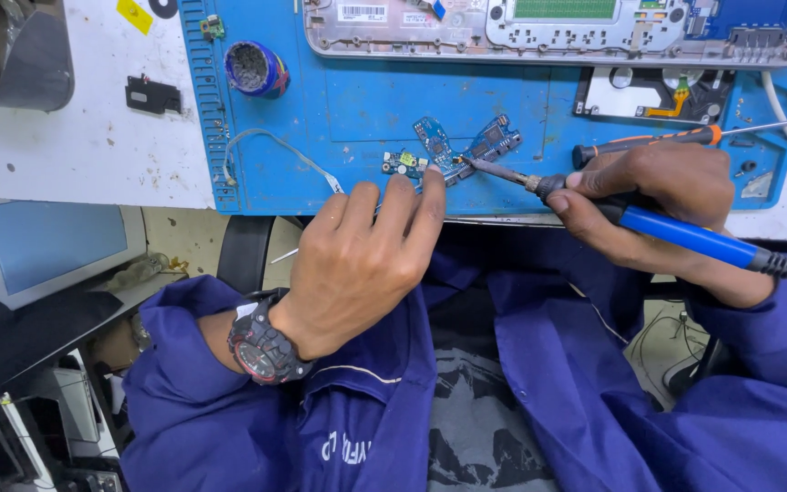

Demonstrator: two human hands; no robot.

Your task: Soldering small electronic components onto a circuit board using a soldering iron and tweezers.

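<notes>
My right hand (662,196) grips a blue-handled soldering iron (685,235); its tip touches a small blue circuit board (466,150) lying on the blue work mat (348,100). An orange-and-black screwdriver (649,141) lies just above that hand. My left hand (362,260) rests at the mat's front edge, fingers stretched forward, fingertips pressing by the boards, next to a smaller board (404,163). A thin wire seems pinched under those fingers, though I cannot tell for sure. A black wristwatch (261,344) sits on the left wrist.
An opened laptop chassis (557,32) lies across the mat's far edge. A blue tin of brass wool (255,68) stands at the mat's upper left, a white flat cable (275,150) below it. White bench top (75,137) spreads left, with a black part (152,95).
</notes>
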